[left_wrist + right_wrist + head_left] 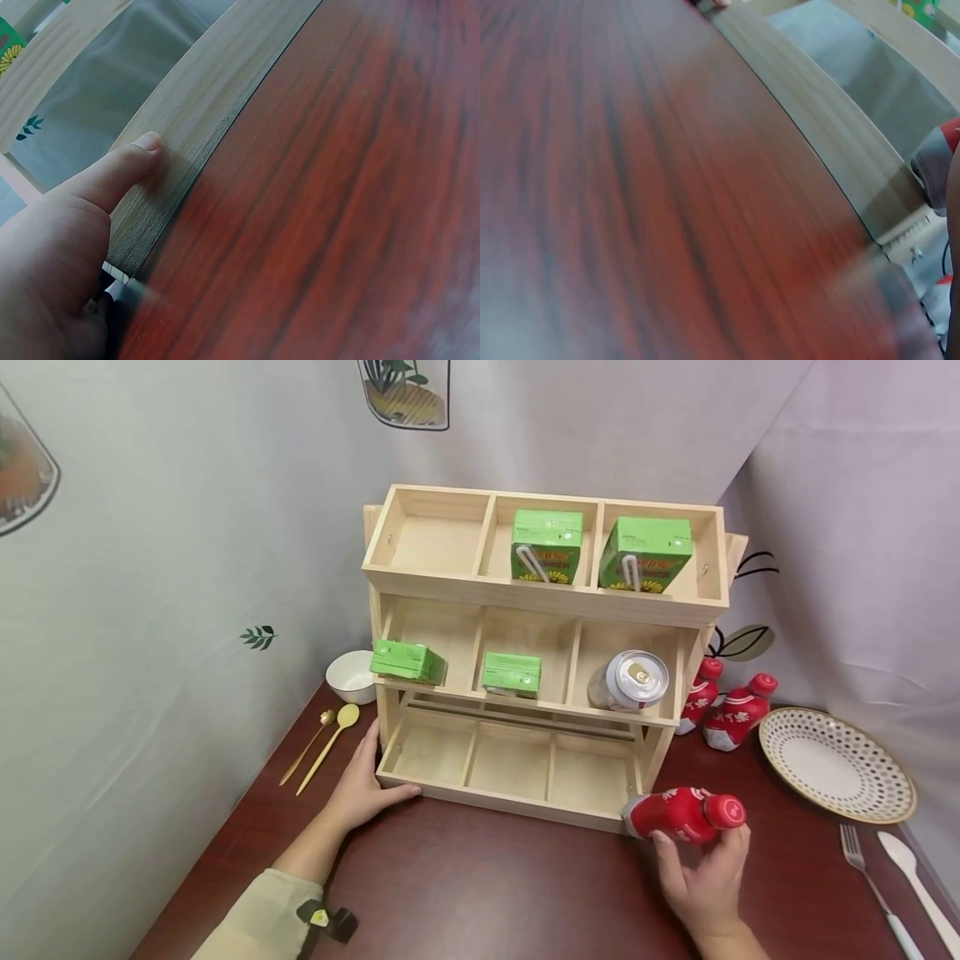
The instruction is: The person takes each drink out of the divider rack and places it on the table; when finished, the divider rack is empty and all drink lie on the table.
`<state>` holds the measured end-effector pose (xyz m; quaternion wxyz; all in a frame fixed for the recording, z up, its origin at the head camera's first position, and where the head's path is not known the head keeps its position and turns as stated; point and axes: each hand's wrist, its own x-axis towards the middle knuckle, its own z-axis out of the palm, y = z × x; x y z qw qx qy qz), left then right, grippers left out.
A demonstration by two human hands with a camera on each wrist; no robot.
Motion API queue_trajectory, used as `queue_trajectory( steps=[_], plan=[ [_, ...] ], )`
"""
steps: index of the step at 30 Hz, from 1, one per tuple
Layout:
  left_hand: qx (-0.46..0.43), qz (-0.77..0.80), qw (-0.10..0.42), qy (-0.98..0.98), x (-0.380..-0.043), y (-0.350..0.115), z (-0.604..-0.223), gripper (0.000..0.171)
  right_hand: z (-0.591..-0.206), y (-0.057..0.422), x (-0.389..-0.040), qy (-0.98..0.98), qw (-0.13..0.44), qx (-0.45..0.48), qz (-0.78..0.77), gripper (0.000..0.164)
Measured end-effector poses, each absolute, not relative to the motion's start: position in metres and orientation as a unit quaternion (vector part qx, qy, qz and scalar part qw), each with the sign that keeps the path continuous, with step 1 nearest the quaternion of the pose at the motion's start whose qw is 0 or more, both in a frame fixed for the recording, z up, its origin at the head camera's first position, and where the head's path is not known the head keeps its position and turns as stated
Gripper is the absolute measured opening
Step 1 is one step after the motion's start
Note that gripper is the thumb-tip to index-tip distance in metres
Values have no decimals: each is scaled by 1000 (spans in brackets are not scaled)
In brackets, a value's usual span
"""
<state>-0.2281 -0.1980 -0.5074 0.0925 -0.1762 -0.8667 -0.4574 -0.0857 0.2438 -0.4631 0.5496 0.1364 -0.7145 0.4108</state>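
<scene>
A tiered light-wood rack (525, 810) stands on the dark red table. My left hand (363, 793) rests against its front left corner, thumb straight along the bottom front board (195, 97) and fingers along the side. My right hand (705, 877) holds a red bottle (678, 814) with a grey base, tilted sideways near the bottom tier's front right corner. Only the bottle's grey base (934, 169) and a sliver of red show in the right wrist view. Green drink cartons (547, 547) occupy the upper two tiers, with a silver-topped can (637, 679) at middle right.
Two more red bottles (738, 714) stand behind the rack's right side, near a dotted plate (836, 768). A fork (870, 877) and a white-handled knife (918, 881) lie at right. On the left are a white bowl (351, 677) and two gold spoons (330, 747).
</scene>
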Motion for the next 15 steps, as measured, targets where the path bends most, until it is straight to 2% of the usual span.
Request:
queue_trajectory(
  steps=[7, 15],
  plan=[
    [-177, -456, 92, -867, -228, -199, -508, 129, -469, 267, -87, -719, 569, 96, 388, 77],
    [-179, -462, 91, -864, -227, -197, -507, 129, -494, 295, -98, -763, 522, 52, 377, 74]
  ],
)
